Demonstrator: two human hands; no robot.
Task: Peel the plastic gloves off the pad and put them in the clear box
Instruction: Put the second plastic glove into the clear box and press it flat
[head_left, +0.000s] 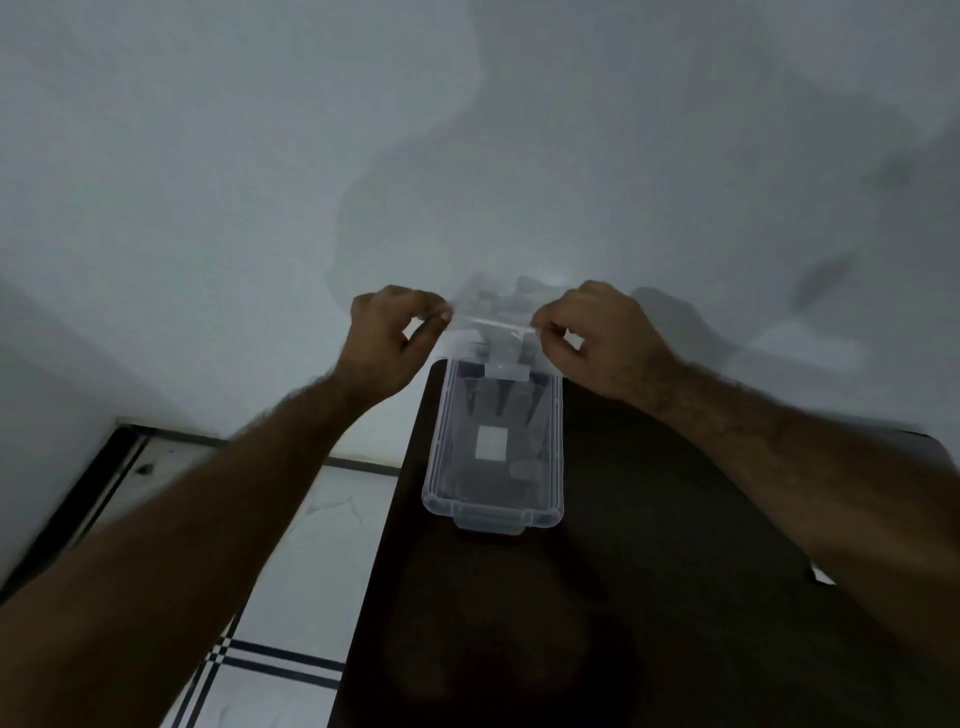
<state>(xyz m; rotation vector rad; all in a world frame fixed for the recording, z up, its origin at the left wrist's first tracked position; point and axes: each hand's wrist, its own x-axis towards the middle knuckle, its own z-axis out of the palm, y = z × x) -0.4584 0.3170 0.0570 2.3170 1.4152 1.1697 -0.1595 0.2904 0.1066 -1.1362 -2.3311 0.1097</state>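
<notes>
Clear plastic glove (491, 322) hangs stretched sideways between both hands, the left hand (387, 338) and right hand (605, 338) each pinching an end, directly above the far end of the clear box (556, 457) on the desk (649, 571).

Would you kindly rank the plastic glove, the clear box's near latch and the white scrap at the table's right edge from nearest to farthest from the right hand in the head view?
1. Plastic glove: pinched by the right hand.
2. Near latch of the clear box: below, toward the person.
3. White scrap: far right table edge.
</notes>
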